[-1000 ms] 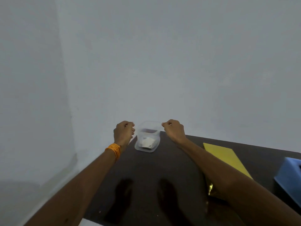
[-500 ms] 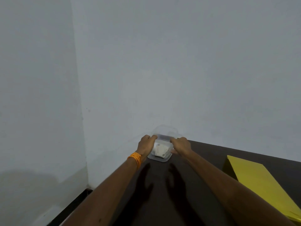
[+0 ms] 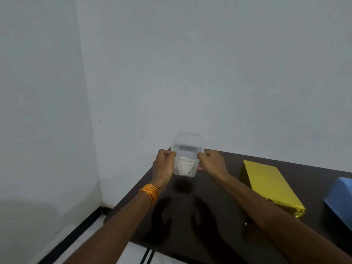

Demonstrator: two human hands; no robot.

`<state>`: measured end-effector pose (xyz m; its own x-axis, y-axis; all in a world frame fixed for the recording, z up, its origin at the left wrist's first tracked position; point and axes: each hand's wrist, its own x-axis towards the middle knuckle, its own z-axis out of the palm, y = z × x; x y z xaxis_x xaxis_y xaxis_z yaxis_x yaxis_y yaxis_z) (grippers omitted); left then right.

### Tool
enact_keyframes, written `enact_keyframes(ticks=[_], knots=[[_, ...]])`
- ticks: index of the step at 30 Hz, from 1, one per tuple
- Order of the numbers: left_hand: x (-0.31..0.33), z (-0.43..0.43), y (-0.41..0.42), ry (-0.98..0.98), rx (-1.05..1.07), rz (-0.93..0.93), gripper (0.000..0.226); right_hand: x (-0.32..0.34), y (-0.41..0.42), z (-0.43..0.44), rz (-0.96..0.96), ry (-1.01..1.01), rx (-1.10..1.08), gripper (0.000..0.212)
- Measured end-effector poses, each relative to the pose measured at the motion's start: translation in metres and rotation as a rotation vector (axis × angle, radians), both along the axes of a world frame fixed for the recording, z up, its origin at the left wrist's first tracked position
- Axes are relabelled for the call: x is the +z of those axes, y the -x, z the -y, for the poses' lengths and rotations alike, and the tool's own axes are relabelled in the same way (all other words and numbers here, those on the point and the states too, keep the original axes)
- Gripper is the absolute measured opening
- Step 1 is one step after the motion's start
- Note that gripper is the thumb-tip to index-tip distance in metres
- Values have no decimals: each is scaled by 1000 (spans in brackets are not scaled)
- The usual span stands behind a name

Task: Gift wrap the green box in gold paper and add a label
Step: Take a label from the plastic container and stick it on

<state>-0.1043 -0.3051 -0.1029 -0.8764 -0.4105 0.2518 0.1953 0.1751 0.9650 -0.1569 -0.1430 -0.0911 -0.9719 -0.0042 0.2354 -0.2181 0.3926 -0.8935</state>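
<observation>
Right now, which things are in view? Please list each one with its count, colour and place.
container: 1, clear plastic, held up over the table's far left corner
contents: white, inside the container; too blurred to count
box: 1, wrapped in gold, on the table at the right
bin: 1, blue, at the right edge, cut off by the frame
table: 1, dark brown, against the wall
wristband: 1, orange, on the left wrist
left hand: 1, grips the container's left side
right hand: 1, grips the container's right side
</observation>
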Motion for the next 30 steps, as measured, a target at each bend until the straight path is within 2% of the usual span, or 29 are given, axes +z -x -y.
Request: enact_keyframes(ticks=[4,8,12,15,17,20,24,26,28,30], knots=[[-9,-7,-34,-5,5,25,20,-11,-38,-10,14,5,3,21],[-18,-8,-57,25,-11,49,26,-22,-66,-16,41,3,-10,33],[-25,-10,-70,37,-31,80,21,-28,-85,-19,19,4,-23,30],[-24,-9,-73,104,-11,100,23,-27,-93,-21,39,6,-14,38],[-15,-8,-71,243,77,90,24,-24,-97,-24,34,-41,-41,38],[6,-6,-62,455,168,-33,20,-17,-98,-32,-34,-145,-143,36],[36,-12,-36,767,85,-145,10,-4,-95,-43,-190,-199,-193,34],[46,-22,-20,943,-56,-56,14,2,-95,-48,-274,-189,-175,30],[51,-32,-3,1170,-169,95,17,6,-94,-52,-326,-154,-135,22],[51,-40,9,1374,-243,265,29,9,-95,-56,-353,-130,-90,18]])
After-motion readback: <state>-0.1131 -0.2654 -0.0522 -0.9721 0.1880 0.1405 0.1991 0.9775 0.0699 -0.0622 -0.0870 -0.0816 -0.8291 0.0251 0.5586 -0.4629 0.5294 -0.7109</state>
